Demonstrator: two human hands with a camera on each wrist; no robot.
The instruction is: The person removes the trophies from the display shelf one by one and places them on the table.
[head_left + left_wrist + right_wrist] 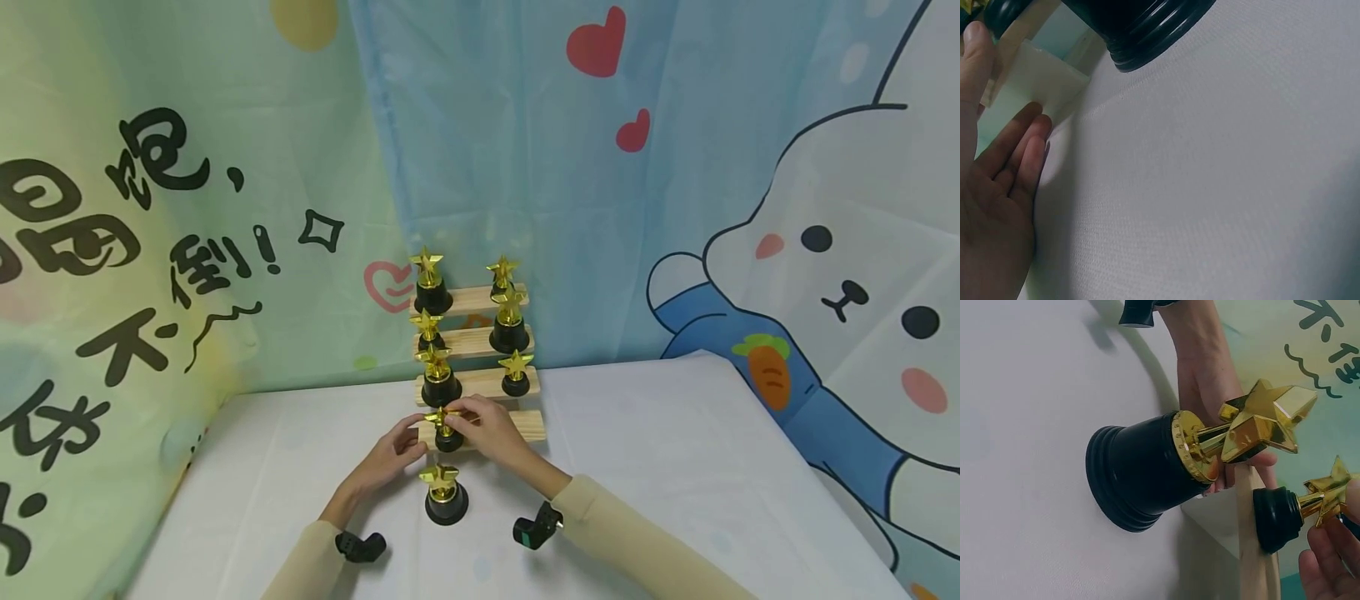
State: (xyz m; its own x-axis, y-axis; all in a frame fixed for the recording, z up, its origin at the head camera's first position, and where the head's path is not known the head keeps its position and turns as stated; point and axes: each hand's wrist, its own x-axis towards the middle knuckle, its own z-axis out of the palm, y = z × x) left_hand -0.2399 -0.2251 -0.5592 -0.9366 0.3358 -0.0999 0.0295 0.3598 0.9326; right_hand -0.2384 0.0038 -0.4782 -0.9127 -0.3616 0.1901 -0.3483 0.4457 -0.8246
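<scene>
My right hand (489,429) pinches the gold star of a small star trophy (448,439) between thumb and fingers. The trophy's black base (1275,519) sits at the left part of the lowest wooden step (529,426). Beside that step's left end is my left hand (392,457), its fingers (1022,140) extended along the stand's pale side and holding nothing. A larger star trophy (446,502) stands upright on the white table in front of the stand, between my forearms.
Higher steps carry several more trophies, among them a large one (440,385) at left and a small one (515,375) at right. Behind the stand hangs a printed curtain (465,125). White cloth covers the table (637,467).
</scene>
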